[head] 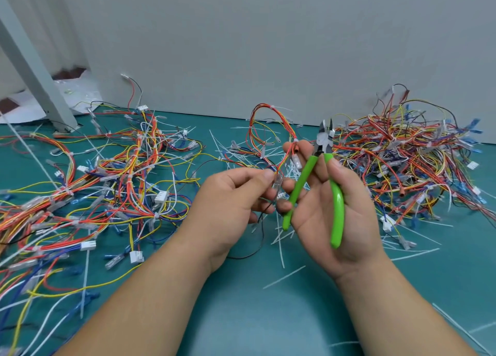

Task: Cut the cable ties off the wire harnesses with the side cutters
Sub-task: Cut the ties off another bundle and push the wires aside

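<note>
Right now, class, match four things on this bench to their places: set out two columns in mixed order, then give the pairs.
1 green-handled side cutters
2 looped red-and-yellow wire harness
3 cut white plastic cable ties
4 tangled heap of multicoloured harnesses

A loose on the teal mat
B piled at the far right
C pinched by the left hand
D held in the right hand

Pairs: 1-D, 2-C, 3-A, 4-B

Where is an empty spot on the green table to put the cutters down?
Put the cutters on the bare mat between the left forearm and right forearm. Beyond the right forearm only stray ties lie. Crowded: left wire pile, right wire pile, cut ties in the middle.
</note>
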Demonstrator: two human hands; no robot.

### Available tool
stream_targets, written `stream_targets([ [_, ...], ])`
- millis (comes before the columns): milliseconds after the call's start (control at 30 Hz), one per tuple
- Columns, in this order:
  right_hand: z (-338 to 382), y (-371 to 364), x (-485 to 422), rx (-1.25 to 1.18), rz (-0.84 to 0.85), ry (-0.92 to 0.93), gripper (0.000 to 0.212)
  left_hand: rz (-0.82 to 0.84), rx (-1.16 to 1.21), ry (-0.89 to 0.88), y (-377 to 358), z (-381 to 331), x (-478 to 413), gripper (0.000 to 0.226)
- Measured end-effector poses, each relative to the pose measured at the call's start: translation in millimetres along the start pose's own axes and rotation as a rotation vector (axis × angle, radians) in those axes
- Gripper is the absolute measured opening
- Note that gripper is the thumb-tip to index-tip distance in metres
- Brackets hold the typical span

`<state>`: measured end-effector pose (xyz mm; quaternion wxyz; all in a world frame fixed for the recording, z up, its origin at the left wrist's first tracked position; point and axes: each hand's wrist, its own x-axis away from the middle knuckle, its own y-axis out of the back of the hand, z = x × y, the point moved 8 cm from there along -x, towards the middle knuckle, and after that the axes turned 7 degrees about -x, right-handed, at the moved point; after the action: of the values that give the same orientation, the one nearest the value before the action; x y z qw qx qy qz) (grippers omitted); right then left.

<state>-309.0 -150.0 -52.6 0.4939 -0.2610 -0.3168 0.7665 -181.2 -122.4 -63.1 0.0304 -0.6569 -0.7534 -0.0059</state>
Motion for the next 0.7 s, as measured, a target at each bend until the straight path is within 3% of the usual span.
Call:
stream_targets([
  [200,11.0,4.7,-1.1,-0.111,-0.033,0.047,0.048,0.181,-0.034,0.070,-12.3,5.2,3.5,0.019],
  [333,17.6,6.7,-1.5,-0.113,-0.070,0.090,0.050,0.145,-0.102,0.042,-7.4,4.3,2.3,0.012],
  [500,21.7,12.2,-2.0,-0.172,-0.118,0.097,0.045,0.013,0.139,0.061,4.4,2.2,-0.9,0.014],
  [700,25.5,17.8,-2.8,-0.219,-0.147,0.103,0.049,0.077,0.354,0.020,5.6,-7.1,-1.7,0.023],
])
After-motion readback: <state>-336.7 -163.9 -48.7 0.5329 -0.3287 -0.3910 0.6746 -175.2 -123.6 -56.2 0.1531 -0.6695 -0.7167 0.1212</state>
